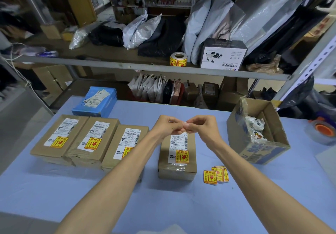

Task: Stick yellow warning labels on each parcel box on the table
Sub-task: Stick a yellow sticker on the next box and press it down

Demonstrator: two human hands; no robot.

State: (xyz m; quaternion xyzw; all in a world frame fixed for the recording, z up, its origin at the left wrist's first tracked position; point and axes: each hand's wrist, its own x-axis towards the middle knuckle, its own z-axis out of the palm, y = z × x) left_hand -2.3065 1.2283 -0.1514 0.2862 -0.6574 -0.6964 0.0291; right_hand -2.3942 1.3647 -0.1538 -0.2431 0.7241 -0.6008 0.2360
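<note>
Several brown parcel boxes lie on the blue table [163, 206], each bearing a yellow warning label: the left one [54, 139], the second one [91, 141], the third one [123, 146] partly behind my left forearm, and the nearest one [177, 159]. My left hand [167, 126] and my right hand [201, 126] meet above that nearest box, fingertips pinching a small whitish scrap of paper [186, 124] between them. A few loose yellow labels [216, 175] lie on the table to the right of the box.
An open cardboard box [258, 133] with crumpled paper scraps stands at the right. A blue box [96, 103] sits at the table's far edge. A roll of yellow labels [178, 59] stands on the shelf behind. A tape roll [321, 130] is at the far right.
</note>
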